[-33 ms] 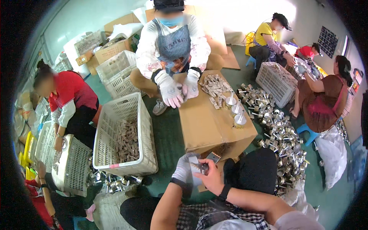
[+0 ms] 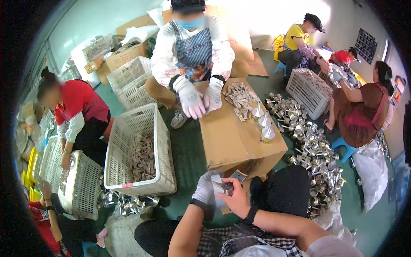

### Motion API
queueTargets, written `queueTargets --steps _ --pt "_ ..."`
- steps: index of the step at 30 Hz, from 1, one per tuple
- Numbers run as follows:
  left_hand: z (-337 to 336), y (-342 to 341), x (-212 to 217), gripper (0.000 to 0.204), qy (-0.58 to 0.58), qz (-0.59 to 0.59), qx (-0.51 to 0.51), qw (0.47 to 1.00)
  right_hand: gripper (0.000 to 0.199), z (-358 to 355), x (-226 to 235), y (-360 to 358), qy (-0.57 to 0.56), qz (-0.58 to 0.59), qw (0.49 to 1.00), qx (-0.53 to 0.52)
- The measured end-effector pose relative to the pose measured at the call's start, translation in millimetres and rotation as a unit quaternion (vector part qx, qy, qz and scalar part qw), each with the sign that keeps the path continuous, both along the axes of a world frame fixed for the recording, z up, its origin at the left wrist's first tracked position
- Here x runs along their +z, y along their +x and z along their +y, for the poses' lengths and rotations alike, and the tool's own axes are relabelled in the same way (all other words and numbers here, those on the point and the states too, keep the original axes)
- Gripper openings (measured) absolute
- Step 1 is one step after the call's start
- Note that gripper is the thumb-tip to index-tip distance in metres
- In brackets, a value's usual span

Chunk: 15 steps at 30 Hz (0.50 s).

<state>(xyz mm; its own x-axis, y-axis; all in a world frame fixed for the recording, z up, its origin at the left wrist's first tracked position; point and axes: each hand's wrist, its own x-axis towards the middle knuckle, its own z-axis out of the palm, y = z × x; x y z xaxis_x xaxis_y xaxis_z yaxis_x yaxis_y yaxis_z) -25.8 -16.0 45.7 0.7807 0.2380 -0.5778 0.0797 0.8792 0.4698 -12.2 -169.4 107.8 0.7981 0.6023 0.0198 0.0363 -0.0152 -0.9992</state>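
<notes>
My left hand point(image 2: 206, 188), in a pale grey glove, is closed around a shiny metal piece point(image 2: 238, 175) in front of my lap. My bare right hand point(image 2: 237, 198) grips the same piece from the right, thumb and fingers on it. A flat plate end sticks out past my fingers; its exact kind is hard to make out. Just beyond my hands stands a cardboard box point(image 2: 224, 143). On its top lie a pile of small flat metal parts point(image 2: 241, 96) and three short metal cylinders with white spouts point(image 2: 267, 134).
To the left, a white plastic crate point(image 2: 112, 162) holds many flat metal parts. Silver cups with stems point(image 2: 314, 150) are heaped on the floor at right. A co-worker in white gloves point(image 2: 191, 99) sits across the box. Other people work around crates on both sides.
The gloved hands of the co-worker across from me have shifted slightly. My own hands stay in place on the metal piece.
</notes>
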Motion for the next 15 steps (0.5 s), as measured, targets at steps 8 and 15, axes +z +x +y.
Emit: queueTargets --steps 8,15 --pt "2.9 -0.3 3.1 0.019 -0.026 -0.007 -0.037 0.999 0.049 -1.9 -20.2 1.5 0.022 0.006 1.000 0.014" --pt "5.3 -7.9 -12.2 0.021 -0.008 -0.049 -0.019 0.999 0.048 -8.0 7.5 -2.2 -0.098 -0.034 0.994 0.044"
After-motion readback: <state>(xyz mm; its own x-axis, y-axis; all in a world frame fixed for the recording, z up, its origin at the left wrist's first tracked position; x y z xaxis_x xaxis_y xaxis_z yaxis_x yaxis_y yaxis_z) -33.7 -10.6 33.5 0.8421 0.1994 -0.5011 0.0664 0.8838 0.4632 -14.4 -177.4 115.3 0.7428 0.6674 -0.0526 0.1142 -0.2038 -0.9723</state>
